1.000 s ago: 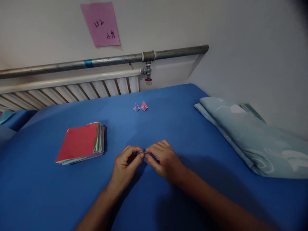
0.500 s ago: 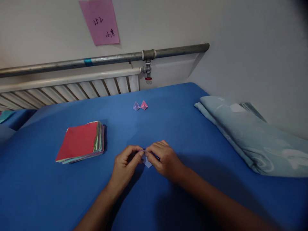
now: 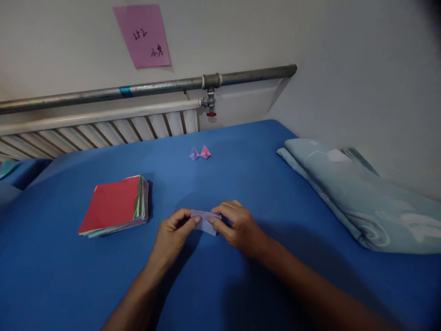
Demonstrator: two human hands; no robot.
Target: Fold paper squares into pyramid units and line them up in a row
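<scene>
A small lavender sheet of folded paper (image 3: pixel 206 224) is stretched between my hands, just above the blue sheet (image 3: pixel 193 285). My left hand (image 3: pixel 177 230) pinches its left end, thumb in front and fingers behind. At the other end, my right hand (image 3: pixel 236 225) grips it the same way. A fold line runs along the paper's upper edge. Farther back lie two small folded paper shapes, one purple (image 3: pixel 195 153) and one pink (image 3: pixel 206 152), side by side with their corners touching or nearly so.
A stack of coloured paper (image 3: pixel 113 204) with red on top lies to the left. On the right rests a folded pale green blanket (image 3: pixel 365 202). Behind the bed are a radiator (image 3: pixel 138 128), a metal pipe (image 3: pixel 165 86) and a valve with a red handle (image 3: pixel 211 114).
My hands have moved slightly apart, and the lavender paper now shows a wider face between them. Earlier it was mostly covered by my fingers, with one corner pointing down.
</scene>
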